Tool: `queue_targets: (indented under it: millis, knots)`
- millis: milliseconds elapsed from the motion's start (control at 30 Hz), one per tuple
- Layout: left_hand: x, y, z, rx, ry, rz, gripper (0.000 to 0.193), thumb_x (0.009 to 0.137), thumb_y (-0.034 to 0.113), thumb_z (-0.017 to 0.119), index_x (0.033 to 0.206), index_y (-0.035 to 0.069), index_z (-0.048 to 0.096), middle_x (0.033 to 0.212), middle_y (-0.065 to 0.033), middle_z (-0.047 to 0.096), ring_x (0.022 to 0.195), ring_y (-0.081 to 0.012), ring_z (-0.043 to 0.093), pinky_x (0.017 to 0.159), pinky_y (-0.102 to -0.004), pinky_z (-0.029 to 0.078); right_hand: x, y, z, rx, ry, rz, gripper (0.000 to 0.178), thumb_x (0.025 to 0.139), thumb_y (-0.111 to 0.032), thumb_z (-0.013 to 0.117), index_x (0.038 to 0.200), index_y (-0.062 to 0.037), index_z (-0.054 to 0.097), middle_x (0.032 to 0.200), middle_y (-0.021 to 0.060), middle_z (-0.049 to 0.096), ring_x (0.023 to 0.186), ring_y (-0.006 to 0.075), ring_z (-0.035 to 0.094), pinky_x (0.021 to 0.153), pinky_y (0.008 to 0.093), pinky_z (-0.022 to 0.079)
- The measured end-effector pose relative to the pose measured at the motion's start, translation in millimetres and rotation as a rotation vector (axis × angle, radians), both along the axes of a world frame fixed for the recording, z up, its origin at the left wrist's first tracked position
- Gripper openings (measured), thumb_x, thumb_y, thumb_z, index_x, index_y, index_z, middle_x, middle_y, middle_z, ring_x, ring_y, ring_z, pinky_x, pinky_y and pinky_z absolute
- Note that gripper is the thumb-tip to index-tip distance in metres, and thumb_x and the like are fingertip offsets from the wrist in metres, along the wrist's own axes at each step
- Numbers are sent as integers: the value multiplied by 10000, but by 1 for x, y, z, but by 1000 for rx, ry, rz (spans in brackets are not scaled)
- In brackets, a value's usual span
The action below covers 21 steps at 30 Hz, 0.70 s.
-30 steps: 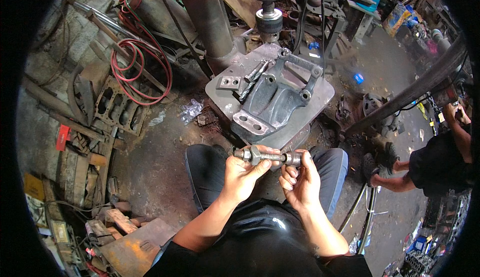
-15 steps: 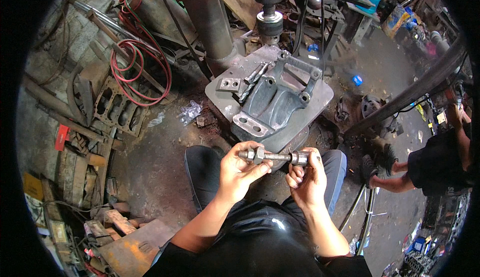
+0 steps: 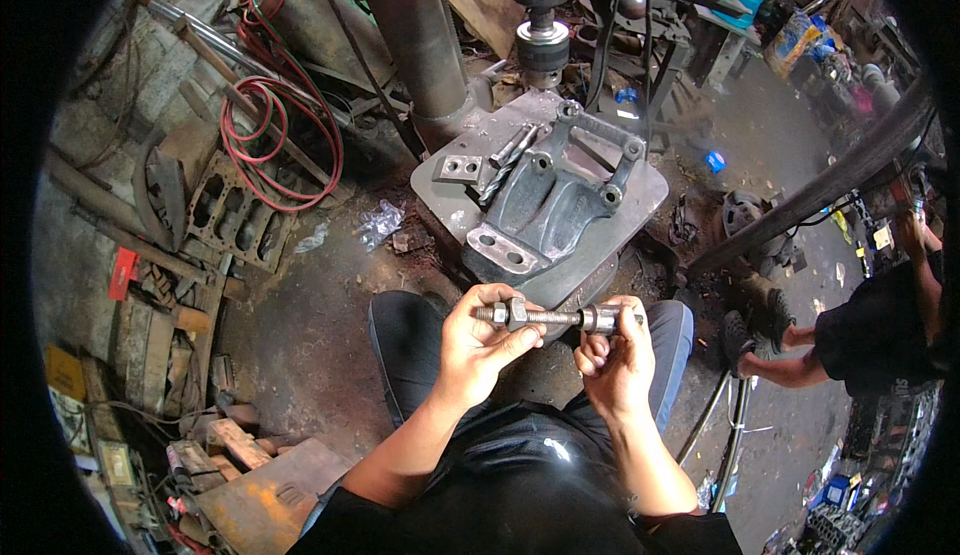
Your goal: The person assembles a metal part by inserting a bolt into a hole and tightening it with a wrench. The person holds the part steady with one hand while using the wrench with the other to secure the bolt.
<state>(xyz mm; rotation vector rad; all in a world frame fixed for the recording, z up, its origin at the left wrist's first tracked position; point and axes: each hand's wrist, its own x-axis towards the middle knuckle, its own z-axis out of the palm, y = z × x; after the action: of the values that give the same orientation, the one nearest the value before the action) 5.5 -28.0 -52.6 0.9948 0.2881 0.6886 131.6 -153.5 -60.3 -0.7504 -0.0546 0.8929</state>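
Note:
A long threaded bolt (image 3: 553, 317) lies level across my lap between my two hands. My left hand (image 3: 474, 347) is closed around its left end, where hex nuts (image 3: 515, 312) sit on the thread. At the other end, the fingers of my right hand (image 3: 622, 367) grip a short steel sleeve (image 3: 599, 319) that is around the bolt. Just beyond my hands, a dark cast metal bracket (image 3: 545, 195) rests on a grey machine table (image 3: 630, 217). Beside it lie drill bits (image 3: 508, 165) and a small two-hole plate (image 3: 461, 169).
A drill chuck (image 3: 542, 47) hangs above the table's far side, next to a thick column (image 3: 420, 55). Red hoses (image 3: 282, 150) coil at the left, with scrap metal below. At the right, another person's legs (image 3: 790, 353) stand near a slanting dark pole (image 3: 810, 210).
My right thumb and fingers have shifted slightly on the sleeve. The bolt and my left hand stay in nearly the same place.

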Motion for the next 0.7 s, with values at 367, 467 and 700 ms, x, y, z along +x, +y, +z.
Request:
queue_targets:
  millis: [367,467,700]
  knots:
    - [9,-14,-13,-51,127,-92,541,872,-75,680,1360,-28,452,1257,-184,618,1151,-239,632,945,-354,566,-13,0,-3,98,155,77,236,1044,-354,529,1133,-140,485,678,4,412,553,89,359,500,237,309]
    - [5,-7,-14,-44,68,-53,567,871,-84,655,1385,-8,426,1221,-181,620,1046,-246,667,883,-354,581,-10,-1,-2,89,119,68,232,1040,-344,540,1125,-136,482,687,2,415,564,89,363,509,238,310]
    - [-18,23,13,250,256,-110,476,873,-1,696,1317,-25,526,1212,-145,635,1060,-206,640,886,-323,549,3,-4,5,-105,-139,37,268,990,-355,610,1080,-127,503,707,-28,453,552,53,371,493,218,281]
